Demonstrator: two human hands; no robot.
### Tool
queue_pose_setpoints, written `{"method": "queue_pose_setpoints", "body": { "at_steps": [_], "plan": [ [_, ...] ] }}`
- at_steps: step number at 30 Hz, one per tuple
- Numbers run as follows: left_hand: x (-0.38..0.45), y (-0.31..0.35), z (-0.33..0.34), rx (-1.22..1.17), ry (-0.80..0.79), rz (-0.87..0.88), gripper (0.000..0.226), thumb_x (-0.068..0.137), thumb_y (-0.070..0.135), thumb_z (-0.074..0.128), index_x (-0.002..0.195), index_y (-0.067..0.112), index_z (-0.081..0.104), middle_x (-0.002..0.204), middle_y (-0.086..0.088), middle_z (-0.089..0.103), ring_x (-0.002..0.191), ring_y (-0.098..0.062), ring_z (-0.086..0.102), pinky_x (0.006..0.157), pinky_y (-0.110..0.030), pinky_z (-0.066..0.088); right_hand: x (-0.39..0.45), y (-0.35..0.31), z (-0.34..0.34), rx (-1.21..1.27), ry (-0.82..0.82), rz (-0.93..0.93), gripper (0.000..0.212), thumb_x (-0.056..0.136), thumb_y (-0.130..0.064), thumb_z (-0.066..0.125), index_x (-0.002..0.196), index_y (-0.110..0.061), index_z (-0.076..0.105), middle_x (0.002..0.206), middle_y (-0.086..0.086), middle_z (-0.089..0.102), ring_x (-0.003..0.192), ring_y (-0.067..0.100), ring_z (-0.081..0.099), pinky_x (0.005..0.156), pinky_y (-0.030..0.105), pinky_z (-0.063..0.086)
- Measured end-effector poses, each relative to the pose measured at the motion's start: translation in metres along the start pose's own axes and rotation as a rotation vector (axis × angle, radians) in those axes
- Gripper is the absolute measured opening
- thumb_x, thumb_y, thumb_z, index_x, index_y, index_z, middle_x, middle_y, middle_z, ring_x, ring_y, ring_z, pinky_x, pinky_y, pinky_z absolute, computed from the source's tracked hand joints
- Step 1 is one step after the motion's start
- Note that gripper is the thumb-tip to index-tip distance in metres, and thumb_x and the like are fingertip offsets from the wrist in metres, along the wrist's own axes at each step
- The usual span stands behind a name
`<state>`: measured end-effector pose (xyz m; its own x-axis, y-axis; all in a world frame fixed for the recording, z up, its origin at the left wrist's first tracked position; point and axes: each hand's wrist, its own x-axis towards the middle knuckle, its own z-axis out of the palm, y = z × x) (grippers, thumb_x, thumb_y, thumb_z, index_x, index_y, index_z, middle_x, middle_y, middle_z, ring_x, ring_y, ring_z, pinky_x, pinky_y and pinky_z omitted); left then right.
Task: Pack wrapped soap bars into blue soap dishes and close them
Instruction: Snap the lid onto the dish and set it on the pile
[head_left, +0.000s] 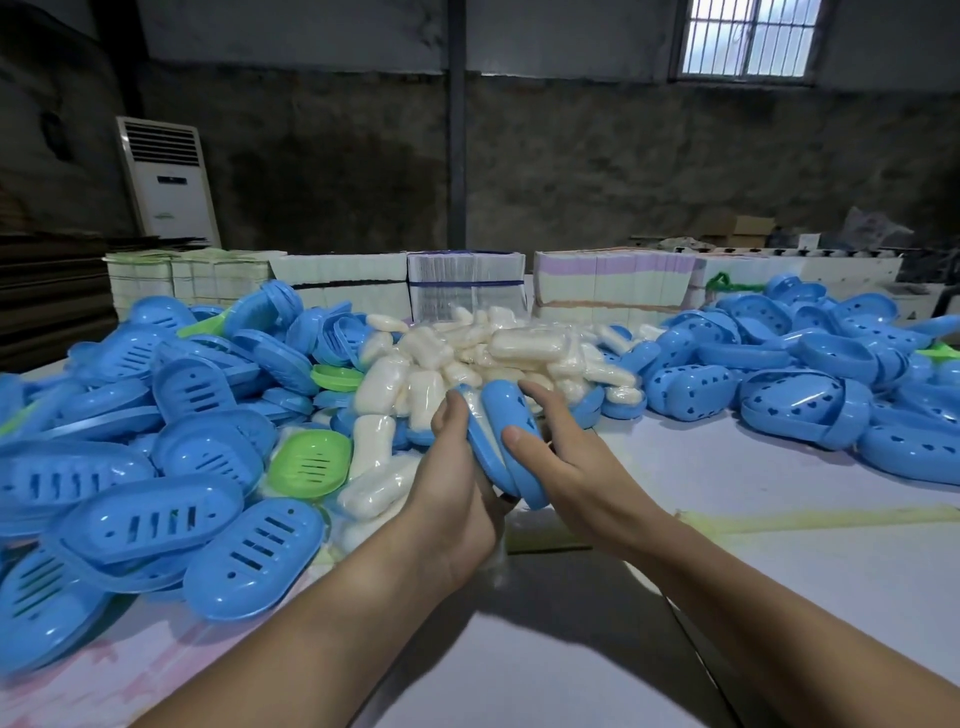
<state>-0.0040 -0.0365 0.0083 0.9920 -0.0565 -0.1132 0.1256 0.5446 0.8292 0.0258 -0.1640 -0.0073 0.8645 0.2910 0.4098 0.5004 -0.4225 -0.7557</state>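
Most of the job looks undone. The table (779, 545) carries a big heap of slotted blue halves (156, 493) left of the soap pile (493, 353), with a few green halves (309, 462) mixed in. Right of the soap pile lies a second heap of dishes (810, 400) with heart-shaped holes, many apparently closed, though whether they hold soap cannot be seen. The soap pile itself is large, so plenty of bars wait. Just in front of it, both hands work one dish (511, 441): the left hand (462, 467) grips it from below and the side, the right hand (550, 452) curls over its lid, pressing the two halves together around a wrapped bar (480, 415) showing at the open edge. This dish is nearly shut.
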Motion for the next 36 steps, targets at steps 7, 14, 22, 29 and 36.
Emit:
{"method": "queue_pose_setpoints", "body": {
  "at_steps": [7,14,22,29,36],
  "plan": [
    [-0.003,-0.004,0.001,0.082,-0.103,0.042,0.059,0.102,0.06,0.031,0.131,0.021,0.064,0.121,-0.007,0.073,0.11,-0.021,0.071,0.079,-0.03,0.058,0.001,-0.002,-0.002,0.164,0.066,-0.036,0.06,0.081,-0.06,0.05,0.137,-0.043,0.039,0.112,-0.005,0.062,0.099,0.017,0.065,0.092,0.048,0.052],
    [0.001,-0.002,-0.003,0.052,-0.165,0.11,0.042,0.106,0.043,0.04,0.145,0.033,0.049,0.126,-0.005,0.071,0.109,-0.025,0.071,0.076,-0.035,0.062,0.002,0.0,-0.001,0.27,0.105,-0.102,0.035,0.077,-0.064,0.054,0.109,-0.069,0.043,0.095,-0.02,0.065,0.091,0.011,0.066,0.084,0.038,0.055],
    [0.006,-0.004,-0.006,0.168,-0.23,0.23,0.038,0.107,0.04,0.04,0.144,0.039,0.046,0.117,0.002,0.075,0.101,-0.023,0.074,0.078,-0.037,0.062,0.005,0.005,-0.004,0.322,0.105,-0.124,0.035,0.078,-0.062,0.057,0.11,-0.068,0.047,0.089,-0.02,0.064,0.084,0.012,0.065,0.08,0.04,0.057],
    [0.006,0.0,-0.008,0.296,-0.222,0.284,0.026,0.106,0.039,0.041,0.128,0.043,0.054,0.101,0.007,0.078,0.088,-0.021,0.077,0.068,-0.031,0.062,0.006,0.008,-0.008,0.404,0.03,-0.104,0.05,0.074,-0.057,0.064,0.122,-0.047,0.051,0.098,0.005,0.06,0.081,0.012,0.067,0.075,0.032,0.057],
    [0.004,0.005,-0.008,0.285,-0.238,0.295,0.027,0.104,0.036,0.048,0.129,0.043,0.056,0.11,0.0,0.077,0.1,-0.023,0.075,0.076,-0.036,0.063,0.009,0.013,-0.012,0.35,0.015,-0.097,0.051,0.075,-0.061,0.065,0.123,-0.058,0.047,0.103,-0.007,0.064,0.092,0.01,0.068,0.079,0.03,0.055]
  ]
}}
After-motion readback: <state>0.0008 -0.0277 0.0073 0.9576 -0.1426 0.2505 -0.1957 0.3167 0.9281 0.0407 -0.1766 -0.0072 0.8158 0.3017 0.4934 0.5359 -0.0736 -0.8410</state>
